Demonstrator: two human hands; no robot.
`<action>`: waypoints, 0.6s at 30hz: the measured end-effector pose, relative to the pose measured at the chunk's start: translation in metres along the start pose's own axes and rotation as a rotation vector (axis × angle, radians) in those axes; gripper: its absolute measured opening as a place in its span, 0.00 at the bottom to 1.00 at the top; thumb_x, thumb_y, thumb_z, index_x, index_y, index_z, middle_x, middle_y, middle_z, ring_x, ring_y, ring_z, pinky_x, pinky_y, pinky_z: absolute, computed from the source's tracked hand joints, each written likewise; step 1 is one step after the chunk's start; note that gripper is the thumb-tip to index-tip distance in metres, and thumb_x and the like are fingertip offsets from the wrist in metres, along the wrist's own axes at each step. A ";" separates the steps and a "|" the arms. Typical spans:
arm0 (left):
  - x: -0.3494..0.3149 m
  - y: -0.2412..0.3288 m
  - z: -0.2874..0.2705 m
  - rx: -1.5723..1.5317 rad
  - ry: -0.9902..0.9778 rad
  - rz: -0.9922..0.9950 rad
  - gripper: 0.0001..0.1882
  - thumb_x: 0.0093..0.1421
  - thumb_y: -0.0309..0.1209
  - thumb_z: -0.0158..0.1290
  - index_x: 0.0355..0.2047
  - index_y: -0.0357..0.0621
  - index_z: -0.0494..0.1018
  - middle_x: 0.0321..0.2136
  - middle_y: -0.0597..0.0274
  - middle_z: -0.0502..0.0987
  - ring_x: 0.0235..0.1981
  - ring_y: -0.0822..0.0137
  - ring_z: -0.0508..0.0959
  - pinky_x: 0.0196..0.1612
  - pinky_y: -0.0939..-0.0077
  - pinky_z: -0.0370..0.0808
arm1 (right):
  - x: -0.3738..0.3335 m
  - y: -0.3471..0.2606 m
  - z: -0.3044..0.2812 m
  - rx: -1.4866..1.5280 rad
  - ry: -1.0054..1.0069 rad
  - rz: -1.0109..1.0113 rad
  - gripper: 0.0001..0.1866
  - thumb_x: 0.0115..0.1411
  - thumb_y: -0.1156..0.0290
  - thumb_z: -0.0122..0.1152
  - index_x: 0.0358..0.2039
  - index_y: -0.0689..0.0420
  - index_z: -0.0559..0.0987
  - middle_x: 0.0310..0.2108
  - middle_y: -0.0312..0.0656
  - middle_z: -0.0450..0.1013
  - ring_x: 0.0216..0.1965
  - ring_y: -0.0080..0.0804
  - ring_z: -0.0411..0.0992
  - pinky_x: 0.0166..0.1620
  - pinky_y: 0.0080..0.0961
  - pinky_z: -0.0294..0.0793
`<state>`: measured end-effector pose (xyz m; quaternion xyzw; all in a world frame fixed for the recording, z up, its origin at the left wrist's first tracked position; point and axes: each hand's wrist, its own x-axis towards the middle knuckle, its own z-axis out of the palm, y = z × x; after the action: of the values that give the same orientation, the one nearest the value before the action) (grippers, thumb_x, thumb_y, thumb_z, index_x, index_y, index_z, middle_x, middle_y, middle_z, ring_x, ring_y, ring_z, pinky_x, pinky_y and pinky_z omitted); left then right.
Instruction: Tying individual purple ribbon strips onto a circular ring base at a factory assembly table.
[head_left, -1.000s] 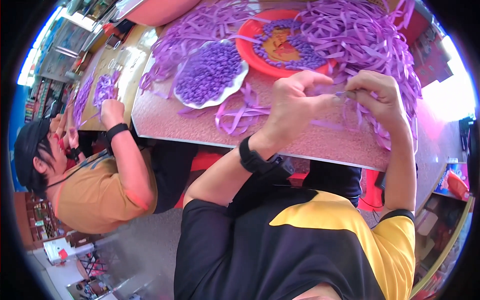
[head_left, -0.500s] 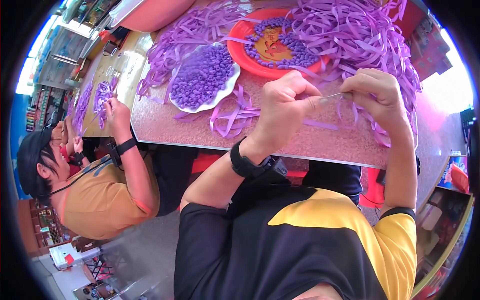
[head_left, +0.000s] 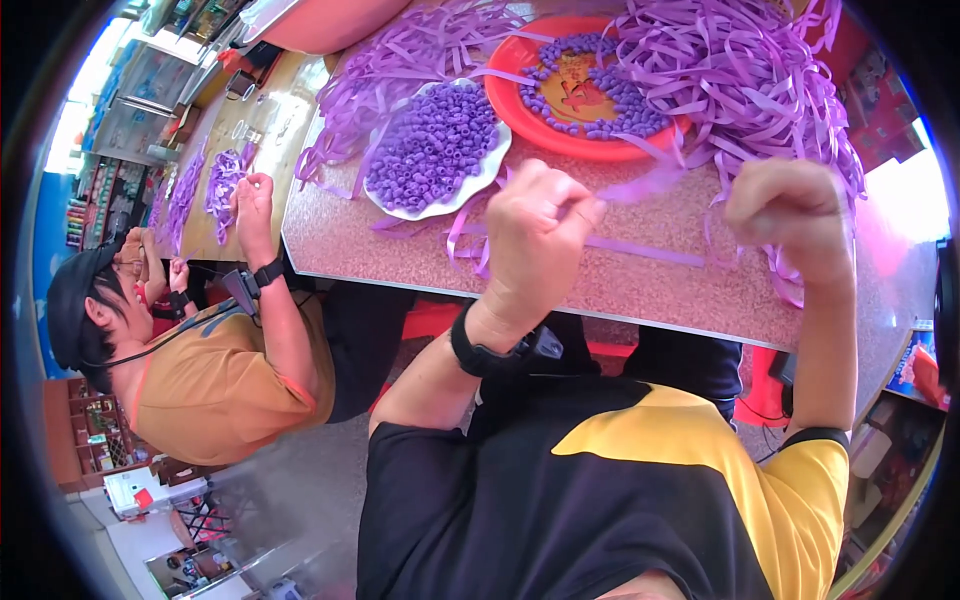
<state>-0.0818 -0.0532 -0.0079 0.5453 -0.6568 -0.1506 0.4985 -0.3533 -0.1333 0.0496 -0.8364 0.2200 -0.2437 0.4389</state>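
Observation:
My left hand (head_left: 540, 235) is pinched closed above the table, and a blurred purple ribbon (head_left: 645, 187) runs rightward from its fingertips. To the right, my right hand (head_left: 790, 215) is curled shut and smeared by motion; whatever its fingers hold is hidden. Left of my left hand stands a white scalloped dish (head_left: 502, 160) heaped with purple beads (head_left: 435, 145). Behind my hands lies a red plate (head_left: 505, 85) with a ring of purple beads (head_left: 640, 110) on it. A large pile of purple ribbons (head_left: 745, 75) overlaps the plate's right side.
More ribbons (head_left: 410, 60) lie behind the white dish, near a pink basin (head_left: 330, 25). At the left, a person in an orange shirt (head_left: 240, 385) handles purple ribbons at a wooden table (head_left: 285, 100). The table's front edge (head_left: 600, 320) runs before my body.
My hands have drawn apart. The thin needle-like piece that spanned my fingertips no longer shows, and a ribbon now stretches from my left fingers. The whole view has shifted slightly.

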 end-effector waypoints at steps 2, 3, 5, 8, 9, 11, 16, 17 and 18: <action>0.005 -0.009 -0.010 0.107 0.000 0.032 0.06 0.47 0.22 0.65 0.26 0.39 0.79 0.25 0.57 0.75 0.28 0.58 0.76 0.31 0.66 0.70 | -0.002 0.005 -0.004 0.679 0.365 -0.133 0.06 0.58 0.79 0.61 0.36 0.65 0.80 0.27 0.37 0.75 0.25 0.24 0.71 0.30 0.21 0.66; 0.007 -0.014 -0.014 0.209 0.003 0.067 0.07 0.46 0.23 0.66 0.27 0.40 0.79 0.26 0.57 0.74 0.30 0.57 0.75 0.33 0.65 0.70 | -0.003 0.009 -0.006 0.684 0.375 -0.133 0.06 0.58 0.79 0.61 0.36 0.65 0.80 0.27 0.37 0.75 0.25 0.24 0.71 0.30 0.21 0.66; 0.010 -0.019 -0.022 0.190 -0.002 0.060 0.08 0.48 0.24 0.66 0.29 0.40 0.80 0.27 0.57 0.75 0.31 0.58 0.75 0.33 0.66 0.71 | -0.005 0.018 -0.008 0.547 0.536 0.031 0.06 0.61 0.78 0.59 0.38 0.64 0.80 0.26 0.36 0.73 0.24 0.21 0.68 0.28 0.17 0.62; 0.020 -0.025 -0.044 0.228 0.035 0.001 0.09 0.50 0.23 0.65 0.34 0.40 0.80 0.27 0.59 0.74 0.31 0.59 0.75 0.35 0.66 0.72 | -0.001 0.016 0.001 0.422 0.522 0.146 0.06 0.61 0.77 0.60 0.38 0.63 0.81 0.25 0.34 0.72 0.25 0.19 0.67 0.29 0.15 0.62; 0.024 -0.031 -0.053 0.355 0.046 0.018 0.09 0.49 0.22 0.64 0.32 0.39 0.80 0.28 0.58 0.75 0.32 0.57 0.76 0.36 0.64 0.72 | 0.000 0.014 0.002 0.318 0.514 0.194 0.06 0.62 0.76 0.60 0.39 0.64 0.80 0.25 0.33 0.71 0.25 0.18 0.66 0.30 0.15 0.61; 0.034 -0.044 -0.066 0.507 0.014 0.049 0.08 0.48 0.22 0.64 0.31 0.39 0.80 0.28 0.57 0.75 0.34 0.55 0.76 0.37 0.63 0.73 | -0.001 0.013 0.002 0.328 0.492 0.185 0.06 0.61 0.76 0.61 0.39 0.63 0.80 0.26 0.32 0.72 0.26 0.15 0.67 0.30 0.13 0.61; 0.046 -0.055 -0.068 0.648 -0.070 0.122 0.08 0.47 0.23 0.64 0.29 0.42 0.81 0.29 0.58 0.76 0.36 0.55 0.77 0.39 0.61 0.74 | -0.002 0.015 0.004 0.295 0.541 0.192 0.06 0.60 0.77 0.63 0.38 0.62 0.81 0.26 0.31 0.72 0.26 0.15 0.67 0.30 0.12 0.63; 0.047 -0.056 -0.067 0.689 -0.094 0.156 0.08 0.47 0.23 0.64 0.29 0.42 0.81 0.29 0.58 0.76 0.36 0.55 0.76 0.39 0.62 0.74 | -0.002 0.015 0.004 0.297 0.545 0.194 0.06 0.60 0.77 0.63 0.38 0.62 0.81 0.26 0.31 0.72 0.26 0.15 0.67 0.30 0.12 0.63; 0.048 -0.057 -0.067 0.689 -0.097 0.158 0.08 0.47 0.23 0.64 0.29 0.42 0.81 0.29 0.58 0.76 0.36 0.55 0.76 0.39 0.62 0.74 | -0.002 0.015 0.005 0.294 0.546 0.183 0.06 0.60 0.77 0.63 0.38 0.62 0.81 0.26 0.31 0.72 0.26 0.15 0.67 0.31 0.12 0.64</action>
<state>0.0095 -0.0921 0.0045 0.6212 -0.7320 0.0929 0.2638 -0.3542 -0.1368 0.0342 -0.6445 0.3663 -0.4478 0.5000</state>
